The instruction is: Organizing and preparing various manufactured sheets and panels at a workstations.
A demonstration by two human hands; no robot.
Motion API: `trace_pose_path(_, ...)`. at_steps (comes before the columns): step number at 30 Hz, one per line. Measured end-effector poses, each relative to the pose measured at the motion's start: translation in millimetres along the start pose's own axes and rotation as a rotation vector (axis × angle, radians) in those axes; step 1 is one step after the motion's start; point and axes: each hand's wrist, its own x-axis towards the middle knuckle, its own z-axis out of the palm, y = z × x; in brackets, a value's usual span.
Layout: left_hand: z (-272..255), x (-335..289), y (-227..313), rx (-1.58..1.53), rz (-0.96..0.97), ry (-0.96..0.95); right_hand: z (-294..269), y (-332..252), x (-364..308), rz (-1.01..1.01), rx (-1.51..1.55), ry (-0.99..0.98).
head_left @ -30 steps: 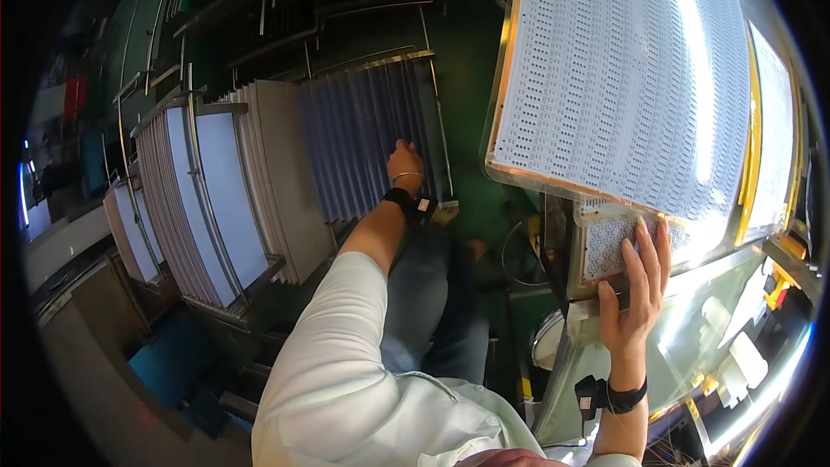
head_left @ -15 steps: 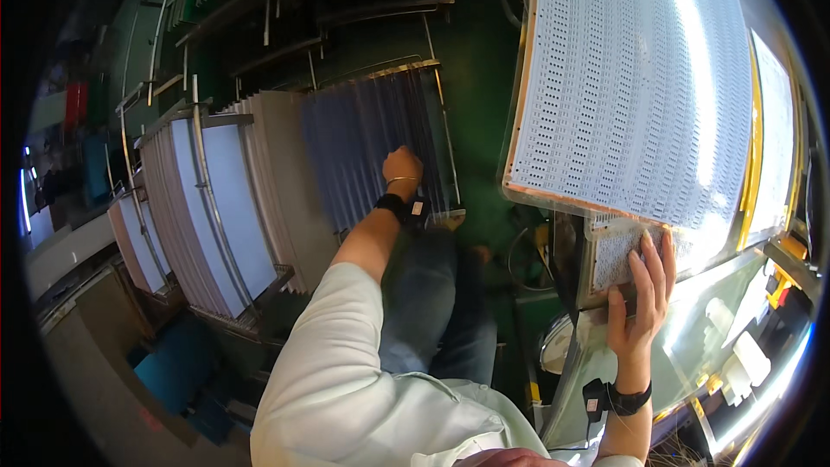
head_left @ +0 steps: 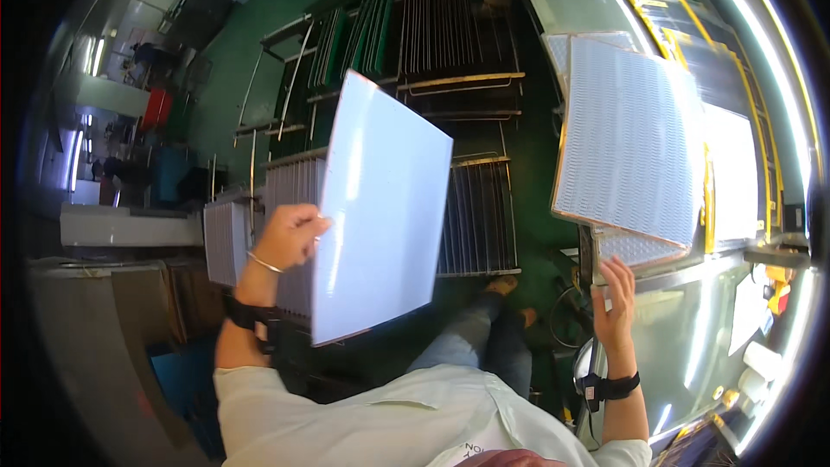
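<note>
My left hand (head_left: 292, 238) pinches the left edge of a large white panel (head_left: 385, 216), thumb and fingers closed on the rim. The panel stands tilted above the racks, its glossy face showing. On the right, my right hand (head_left: 616, 303) has its fingers stretched out and apart, close to the near corner of a lower patterned board (head_left: 635, 246). Lying askew over that board is a bigger white board with rows of fine marks (head_left: 627, 143). Whether my right fingertips touch the lower board, I cannot tell.
Behind the held panel is a metal rack (head_left: 478, 216) with dark upright boards; another rack of pale boards (head_left: 226, 242) is left. Farther off, green boards (head_left: 367, 35) stand in a rack. At right runs a glass-topped bench (head_left: 670, 329) with yellow-edged frames (head_left: 705, 43) and white rolls (head_left: 762, 361).
My left hand has come from over the rack toward the left and now holds the white panel. My right hand has drawn back slightly from the boards. The head view has shifted.
</note>
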Motion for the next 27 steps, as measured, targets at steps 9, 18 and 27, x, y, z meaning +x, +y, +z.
trace_pose_path(9,-96.0,-14.5,248.6,0.35,0.39,-0.286,-21.6,-60.7,-48.9,0.35,0.442,-0.183)
trace_pose_path(18,17.1,36.7,264.6,0.147,0.689,-0.745,3.9,-29.5,8.8,0.554,1.333,0.387)
trace_pose_path(27,246.8,156.2,276.5,0.579,0.709,-0.854,-30.9,5.7,-109.5,0.337,1.808,0.921)
